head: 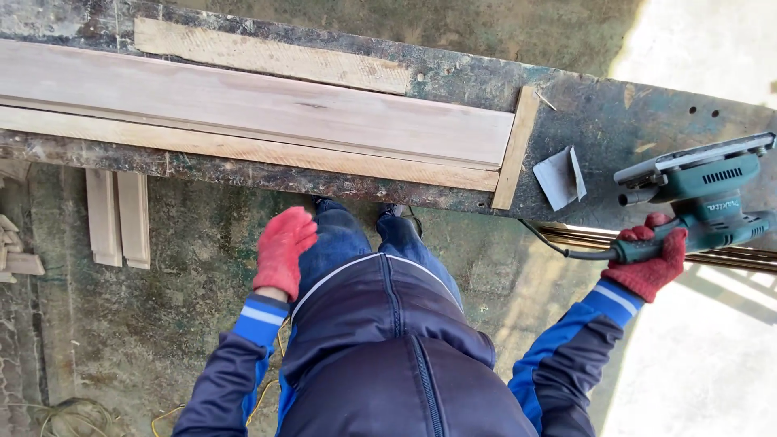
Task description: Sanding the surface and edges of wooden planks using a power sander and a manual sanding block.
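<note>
The right hand (pixel 651 263), in a red glove, is gripping the handle of a green sander (pixel 702 194), fingers wrapped closed around it. The sander is sitting at the right end of the bench (pixel 607 121), tilted, its flat pad facing up and away from the person, its black cord (pixel 558 249) trailing left from the handle under the bench edge.

The left hand (pixel 282 251), also in a red glove, is hanging free beside the left thigh, below the bench edge, holding nothing; its fingers are loosely curled and pointing down, touching no tool.

A long pale board (pixel 259 109) is lying lengthwise on the bench, well left of the sander. A thin strip (pixel 243 150) is running along its near edge, another shorter strip (pixel 271 55) is lying behind it, and a short stop (pixel 515 150) is standing crosswise against its right end. A folded grey piece of sandpaper (pixel 560 176) is lying on the bench between the stop and the sander.

On the ground to the left, two short planks (pixel 119 218) are lying side by side under the bench edge, with wood scraps (pixel 14 255) near the frame's left border. A yellow cable (pixel 174 417) is lying on the ground by the left sleeve
</note>
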